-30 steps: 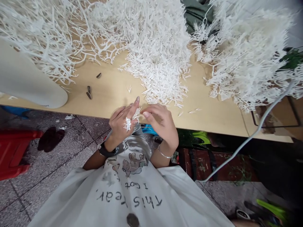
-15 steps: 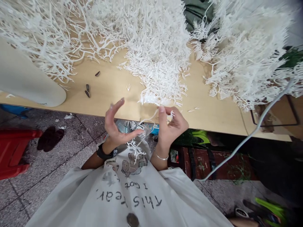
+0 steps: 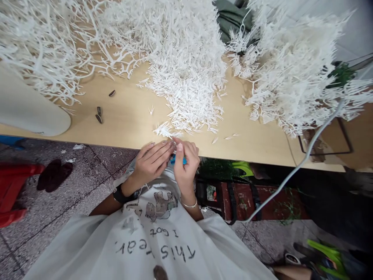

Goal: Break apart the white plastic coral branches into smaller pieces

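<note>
My left hand (image 3: 153,161) and my right hand (image 3: 187,161) meet at the table's front edge, fingertips touching. Closed with its fingers side by side, the left one covers most of what lies between them. My right thumb presses against the bent fingers. A bit of white plastic branch (image 3: 175,146) shows between the fingertips; the rest is hidden. Just beyond my fingers is a bright white leafy spray (image 3: 164,130), seemingly held at its stem end. Past it spreads a large pile of small white plastic sprigs (image 3: 189,93).
Bare white branching stems (image 3: 99,50) heap at back left, above a pale rounded object (image 3: 32,105). Dark seeds (image 3: 99,116) lie on the table (image 3: 125,116). More white foliage (image 3: 291,70) stands at right, near a grey cable (image 3: 303,159). A red stool (image 3: 17,190) stands at left.
My left hand has gone from spread fingers to closed and joined my right hand, which moved left. The branch dangling between them has dropped from sight. The view has shifted slightly.
</note>
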Demonstrator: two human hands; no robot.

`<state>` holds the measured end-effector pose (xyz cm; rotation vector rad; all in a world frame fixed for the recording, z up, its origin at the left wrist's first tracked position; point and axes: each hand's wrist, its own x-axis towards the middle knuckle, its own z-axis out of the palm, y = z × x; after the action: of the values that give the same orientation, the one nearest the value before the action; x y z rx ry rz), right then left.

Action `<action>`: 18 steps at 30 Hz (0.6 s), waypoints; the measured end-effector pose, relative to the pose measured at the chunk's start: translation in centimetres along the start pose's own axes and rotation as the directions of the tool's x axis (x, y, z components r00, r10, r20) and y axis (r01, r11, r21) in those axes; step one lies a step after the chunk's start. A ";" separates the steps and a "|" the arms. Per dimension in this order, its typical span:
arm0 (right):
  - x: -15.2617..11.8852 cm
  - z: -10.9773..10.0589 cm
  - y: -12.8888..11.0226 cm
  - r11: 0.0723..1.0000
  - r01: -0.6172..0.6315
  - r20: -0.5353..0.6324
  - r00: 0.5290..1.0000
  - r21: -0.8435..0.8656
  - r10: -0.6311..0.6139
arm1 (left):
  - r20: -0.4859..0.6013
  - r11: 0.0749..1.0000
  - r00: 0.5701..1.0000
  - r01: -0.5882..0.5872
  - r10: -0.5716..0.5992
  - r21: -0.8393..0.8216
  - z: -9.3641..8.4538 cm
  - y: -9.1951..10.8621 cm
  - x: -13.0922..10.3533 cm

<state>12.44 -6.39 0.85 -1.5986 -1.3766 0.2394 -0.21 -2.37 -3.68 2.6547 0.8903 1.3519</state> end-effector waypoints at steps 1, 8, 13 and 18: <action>0.2 -0.1 -0.1 1.000 -0.010 0.012 1.000 0.001 0.010 | 0.000 1.000 1.000 -0.002 0.002 0.006 0.1 0.0 -0.1; 0.1 -0.1 -0.1 0.991 0.014 -0.033 0.999 0.136 -0.010 | -0.037 0.978 0.993 0.101 -0.110 -0.180 -0.9 1.0 0.8; -1.4 0.7 -0.7 0.961 0.162 -0.226 0.968 0.226 -0.110 | 0.113 0.820 0.936 0.347 -0.333 -0.455 -3.3 2.1 1.6; -2.1 1.3 -0.7 0.939 0.203 -0.168 0.973 0.279 -0.161 | 0.117 0.778 0.906 0.412 -0.408 -0.475 -3.6 1.8 1.8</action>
<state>10.42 -7.53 -0.10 -1.2104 -1.3009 0.2029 -1.21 -3.72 0.39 1.9397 0.9049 1.2454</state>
